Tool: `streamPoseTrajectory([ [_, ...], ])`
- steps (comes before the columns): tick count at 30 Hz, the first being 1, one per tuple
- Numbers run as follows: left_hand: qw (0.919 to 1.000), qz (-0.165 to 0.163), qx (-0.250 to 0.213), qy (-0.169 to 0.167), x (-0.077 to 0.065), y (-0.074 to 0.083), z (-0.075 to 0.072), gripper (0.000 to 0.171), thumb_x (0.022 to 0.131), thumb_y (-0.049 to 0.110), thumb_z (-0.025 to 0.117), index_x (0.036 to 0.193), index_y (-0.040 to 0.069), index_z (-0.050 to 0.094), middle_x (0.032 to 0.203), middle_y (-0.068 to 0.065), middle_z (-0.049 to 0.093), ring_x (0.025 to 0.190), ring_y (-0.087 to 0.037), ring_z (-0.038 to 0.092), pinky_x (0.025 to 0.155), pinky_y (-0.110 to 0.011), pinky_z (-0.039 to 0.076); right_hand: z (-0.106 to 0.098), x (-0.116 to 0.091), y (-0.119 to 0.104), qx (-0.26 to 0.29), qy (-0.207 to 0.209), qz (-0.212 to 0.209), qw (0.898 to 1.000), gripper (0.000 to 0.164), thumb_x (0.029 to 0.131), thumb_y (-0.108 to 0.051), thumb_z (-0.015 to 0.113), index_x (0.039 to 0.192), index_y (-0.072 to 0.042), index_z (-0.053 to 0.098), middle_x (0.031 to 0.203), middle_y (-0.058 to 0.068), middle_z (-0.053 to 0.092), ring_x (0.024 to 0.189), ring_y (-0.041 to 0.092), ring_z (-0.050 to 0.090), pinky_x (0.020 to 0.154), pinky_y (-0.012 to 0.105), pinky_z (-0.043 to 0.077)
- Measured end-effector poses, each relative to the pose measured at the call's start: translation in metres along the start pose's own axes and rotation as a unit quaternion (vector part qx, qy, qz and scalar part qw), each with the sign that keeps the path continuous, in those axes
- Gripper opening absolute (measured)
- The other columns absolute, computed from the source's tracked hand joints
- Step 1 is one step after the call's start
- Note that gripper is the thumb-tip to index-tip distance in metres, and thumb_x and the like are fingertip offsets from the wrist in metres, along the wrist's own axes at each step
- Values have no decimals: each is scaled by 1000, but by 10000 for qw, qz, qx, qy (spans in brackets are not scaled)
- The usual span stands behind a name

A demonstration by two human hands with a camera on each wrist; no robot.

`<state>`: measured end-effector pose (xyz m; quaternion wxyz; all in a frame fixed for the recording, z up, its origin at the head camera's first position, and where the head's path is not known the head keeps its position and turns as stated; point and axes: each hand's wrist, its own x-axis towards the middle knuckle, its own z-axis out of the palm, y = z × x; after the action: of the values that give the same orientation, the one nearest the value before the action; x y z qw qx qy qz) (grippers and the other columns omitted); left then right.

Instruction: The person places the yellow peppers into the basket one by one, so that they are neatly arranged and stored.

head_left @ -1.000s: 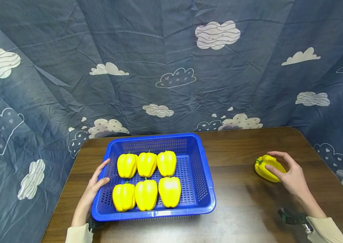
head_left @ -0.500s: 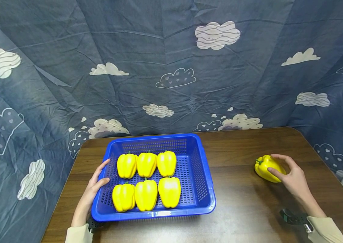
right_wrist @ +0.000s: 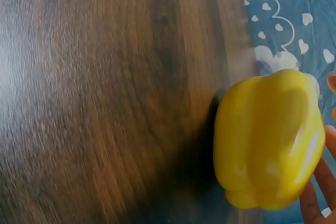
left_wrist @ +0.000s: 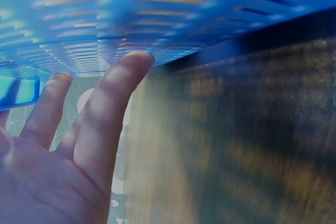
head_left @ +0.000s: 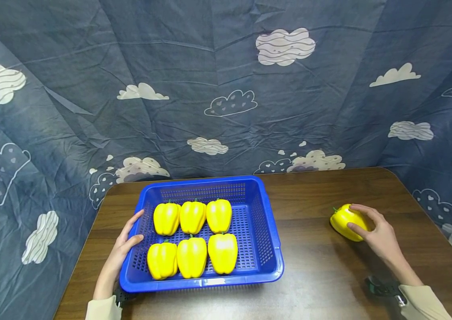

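Observation:
A yellow bell pepper [head_left: 345, 221] with a green stem is in my right hand [head_left: 381, 233], at the right of the table. Thumb and fingers grip its sides; in the right wrist view the bell pepper [right_wrist: 268, 140] stands out large, fingertips [right_wrist: 325, 182] along its right side. My left hand [head_left: 119, 249] holds the left rim of a blue plastic basket [head_left: 272, 222], thumb and a finger over the edge. In the left wrist view other fingers [left_wrist: 107, 114] reach up under the rim against the slotted wall. Two rows of yellow bell peppers [head_left: 191, 257] fill the basket's left and middle.
The basket stands on the left half of a brown wooden table [head_left: 306, 262]. Its right part shows bare slotted floor. Behind the table hangs a blue-grey cloth [head_left: 186, 58] with white clouds. A dark wrist strap [head_left: 382, 286] shows below my right hand.
My right fingers have closed in on the bell pepper, and it has shifted slightly left and turned, its stem now farther back. My left hand and the basket stay in place.

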<state>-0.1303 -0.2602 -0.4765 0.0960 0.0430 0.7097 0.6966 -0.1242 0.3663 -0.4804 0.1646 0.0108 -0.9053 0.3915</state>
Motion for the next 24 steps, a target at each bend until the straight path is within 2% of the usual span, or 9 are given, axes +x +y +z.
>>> streamPoseTrajectory([
  [2,10000,-6,-8,-9,0,0,0,58,99,12,42,153,18,20,155,-18,13,120,-15,45,90,-36,47,2,-1,-2,13,-58,-25,10000,47,82,-14,75,125,-4,59,117,-31,44,110,-19,31,97,17,21],
  [5,10000,19,-21,-22,0,0,0,58,99,11,41,153,18,19,155,-18,13,120,-15,44,89,-34,47,4,-1,-6,58,-144,-22,9999,47,83,-16,75,126,-4,59,120,-29,45,117,-12,33,102,28,22],
  [9,10000,70,-46,-37,0,-1,0,58,99,11,41,153,17,19,154,-19,13,119,-11,46,88,-32,47,6,-1,-11,169,-325,13,9993,48,84,-17,73,127,-3,58,132,-17,47,129,19,33,102,56,21],
  [12,9999,104,-73,-38,0,-1,0,58,99,10,41,152,17,20,154,-20,14,118,-10,47,88,-32,47,8,0,-13,159,-482,-7,9987,50,84,-16,73,129,-1,56,140,3,46,125,39,30,96,66,21],
  [14,9999,90,-59,-32,-1,-1,0,58,99,10,41,152,17,20,154,-20,14,118,-10,46,88,-32,47,8,1,-13,108,-594,-29,9982,53,83,-15,74,130,1,55,142,16,43,123,43,29,92,67,22],
  [16,10000,67,-32,-16,-1,-1,0,58,99,10,41,152,17,20,154,-19,14,119,-11,46,88,-33,47,8,1,-12,88,-699,-60,9975,56,81,-14,75,131,2,54,142,23,40,121,44,27,89,68,23],
  [24,10000,43,-4,-8,-1,0,1,58,99,11,41,153,18,20,155,-18,14,120,-14,44,89,-32,47,8,0,-6,243,-1081,-219,9936,70,78,-13,77,139,-1,45,149,22,29,126,52,21,88,78,16],
])
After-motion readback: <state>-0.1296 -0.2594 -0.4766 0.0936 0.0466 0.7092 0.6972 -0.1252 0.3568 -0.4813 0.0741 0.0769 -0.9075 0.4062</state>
